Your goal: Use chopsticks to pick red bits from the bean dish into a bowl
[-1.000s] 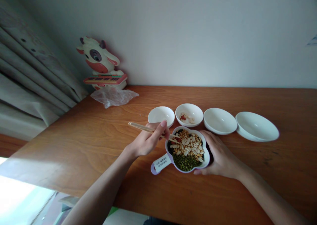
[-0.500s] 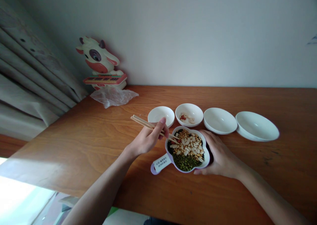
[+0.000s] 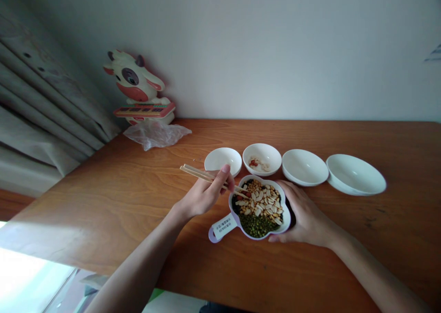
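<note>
My left hand [image 3: 208,193] is closed round a pair of wooden chopsticks [image 3: 197,173], whose tips rest among the contents of a white and lilac bowl [image 3: 223,227] with a labelled handle. Inside lie pale peanut halves [image 3: 263,203], yellow beans, green mung beans [image 3: 257,225] and something dark along the far edge. A reddish piece sits by the chopstick tips. My right hand [image 3: 299,216] grips the bowl's right side, fingers round the far edge and thumb at the near one. The bowl's underside is hidden.
Beyond the handled bowl, white bowls stand in a row: a left one [image 3: 223,156], a second [image 3: 270,154] holding a few peanut and reddish pieces, a third [image 3: 305,163] and a right one [image 3: 358,175]. A cow toy keyboard [image 3: 141,90] and clear plastic bag [image 3: 156,135] sit back left.
The chopsticks' rear ends have dipped slightly and their tips are closer together. My right hand keeps its hold on the bowl. The whole view has shifted a little.
</note>
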A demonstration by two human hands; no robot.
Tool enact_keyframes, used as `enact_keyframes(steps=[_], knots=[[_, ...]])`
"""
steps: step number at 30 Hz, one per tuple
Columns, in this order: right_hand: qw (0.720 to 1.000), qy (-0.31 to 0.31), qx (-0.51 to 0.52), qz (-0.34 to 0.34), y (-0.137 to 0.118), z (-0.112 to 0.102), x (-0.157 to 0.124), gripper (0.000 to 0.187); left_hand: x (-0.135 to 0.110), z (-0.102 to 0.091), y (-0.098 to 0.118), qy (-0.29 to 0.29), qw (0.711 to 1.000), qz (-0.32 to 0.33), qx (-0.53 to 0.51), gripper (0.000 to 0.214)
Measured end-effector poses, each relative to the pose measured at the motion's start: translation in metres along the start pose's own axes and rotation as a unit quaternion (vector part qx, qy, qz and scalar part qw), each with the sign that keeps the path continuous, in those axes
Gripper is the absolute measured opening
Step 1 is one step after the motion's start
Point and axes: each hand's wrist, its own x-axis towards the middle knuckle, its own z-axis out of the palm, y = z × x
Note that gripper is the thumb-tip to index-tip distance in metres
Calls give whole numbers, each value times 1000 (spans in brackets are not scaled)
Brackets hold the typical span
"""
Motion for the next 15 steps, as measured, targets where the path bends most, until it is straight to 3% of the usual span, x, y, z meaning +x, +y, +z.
enact_keyframes(steps=[15], knots=[[1000,-15,6,3,-3,-2,1,134,0,3,-3,20,1000,23,3,77]])
